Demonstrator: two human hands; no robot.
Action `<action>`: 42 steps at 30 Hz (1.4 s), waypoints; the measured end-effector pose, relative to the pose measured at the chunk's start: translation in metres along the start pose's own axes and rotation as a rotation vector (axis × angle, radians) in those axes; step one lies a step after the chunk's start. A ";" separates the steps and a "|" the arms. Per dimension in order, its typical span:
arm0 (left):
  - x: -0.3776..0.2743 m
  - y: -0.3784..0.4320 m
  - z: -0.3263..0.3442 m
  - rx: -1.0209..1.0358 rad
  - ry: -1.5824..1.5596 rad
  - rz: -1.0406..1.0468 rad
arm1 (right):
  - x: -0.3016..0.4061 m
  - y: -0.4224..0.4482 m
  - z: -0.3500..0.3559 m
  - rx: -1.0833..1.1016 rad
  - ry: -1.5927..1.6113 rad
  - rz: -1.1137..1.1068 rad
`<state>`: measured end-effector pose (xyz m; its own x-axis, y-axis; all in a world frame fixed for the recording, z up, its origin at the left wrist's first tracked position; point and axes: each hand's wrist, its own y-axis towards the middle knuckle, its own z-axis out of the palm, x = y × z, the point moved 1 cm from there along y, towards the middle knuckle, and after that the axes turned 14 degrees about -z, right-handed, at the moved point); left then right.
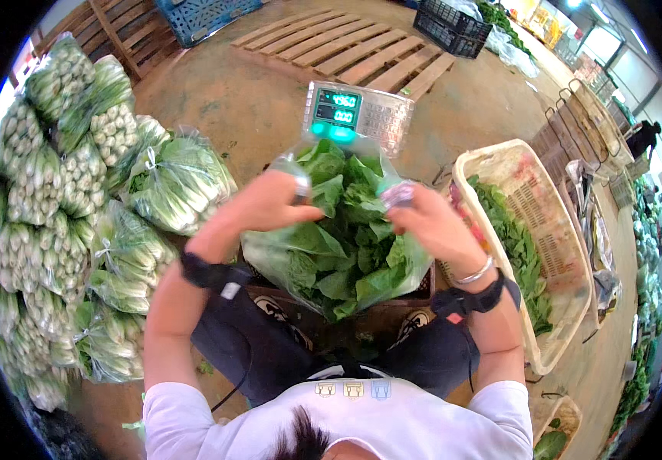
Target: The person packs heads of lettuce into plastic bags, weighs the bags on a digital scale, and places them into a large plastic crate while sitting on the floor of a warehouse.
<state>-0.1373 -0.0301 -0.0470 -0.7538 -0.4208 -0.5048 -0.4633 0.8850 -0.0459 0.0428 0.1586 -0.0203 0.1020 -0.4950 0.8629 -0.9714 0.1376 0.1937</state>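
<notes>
A clear plastic bag (273, 247) of leafy green vegetables (348, 247) sits in front of me, its mouth open towards me. My left hand (270, 198) grips the bag's rim on the left, thumb pointing inward over the leaves. On the opposite side, my right hand (425, 213) has its fingers closed on the gathered rim. Both hands are slightly blurred. Just beyond the bag stands a scale display (359, 115) with lit green digits. Under the bag, a dark reddish crate edge (428, 287) shows; most of what supports it is hidden.
Bagged, white-stemmed greens (72, 190) are piled high on my left. To my right stands a cream plastic basket (561, 253) holding loose leaves (515, 247). A wooden pallet (354, 46) lies ahead on the floor, with black crates (451, 29) behind it and a blue crate (207, 20) further left.
</notes>
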 end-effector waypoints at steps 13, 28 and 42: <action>0.024 0.043 0.149 0.076 -0.439 0.162 | -0.047 0.048 0.104 0.157 -0.394 -0.233; 0.024 -0.007 0.002 0.270 -0.260 0.202 | -0.016 -0.006 -0.006 -0.084 0.039 -0.018; -0.006 0.023 0.050 -0.069 0.042 -0.154 | -0.009 0.047 0.041 -0.030 0.183 0.238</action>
<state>-0.1202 0.0029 -0.0887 -0.6894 -0.5600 -0.4594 -0.6049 0.7940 -0.0601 -0.0121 0.1345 -0.0378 -0.0881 -0.2830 0.9551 -0.9660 0.2582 -0.0126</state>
